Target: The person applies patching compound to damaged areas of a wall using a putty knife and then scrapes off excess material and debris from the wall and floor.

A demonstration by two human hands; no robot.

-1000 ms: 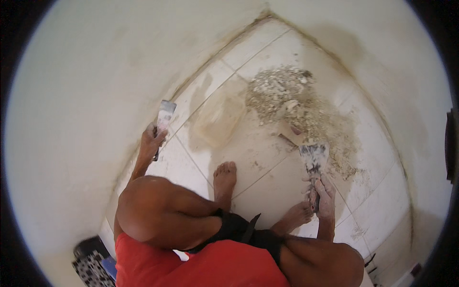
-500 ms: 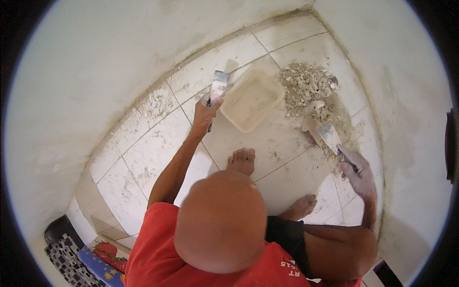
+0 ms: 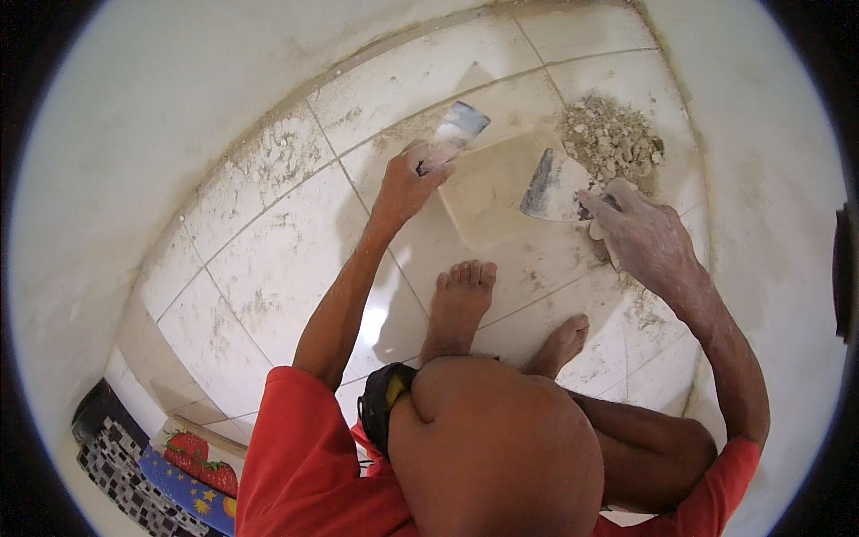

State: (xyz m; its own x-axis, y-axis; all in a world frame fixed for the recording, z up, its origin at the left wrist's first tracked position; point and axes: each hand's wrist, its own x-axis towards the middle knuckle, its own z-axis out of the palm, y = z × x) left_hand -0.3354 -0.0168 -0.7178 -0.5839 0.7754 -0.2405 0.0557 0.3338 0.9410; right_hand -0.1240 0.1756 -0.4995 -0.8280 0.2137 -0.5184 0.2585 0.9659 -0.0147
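My left hand (image 3: 403, 190) is closed around the handle of a putty knife (image 3: 460, 128), its whitish, dusty blade pointing up and to the right. A second, wider putty knife (image 3: 551, 190) is in my right hand (image 3: 646, 240), the flared blade pointing left over the right part of a shallow, cream plastic tub (image 3: 488, 208). Both blades carry pale smears. On the floor under them, the tub is partly hidden by the right blade. Beyond my right hand lies a heap of broken plaster rubble (image 3: 617, 141), its near part hidden behind that hand.
White floor tiles (image 3: 277, 242) with dust and scattered crumbs stretch between two pale walls (image 3: 206, 80). My bare feet (image 3: 461, 300) stand near the tub. Patterned cloths or mats (image 3: 192, 474), one with strawberries, lie at the lower left.
My right hand has swung its putty knife away from the rubble, up and left over the tub. The left putty knife has tilted further right. The whole view has shifted somewhat.
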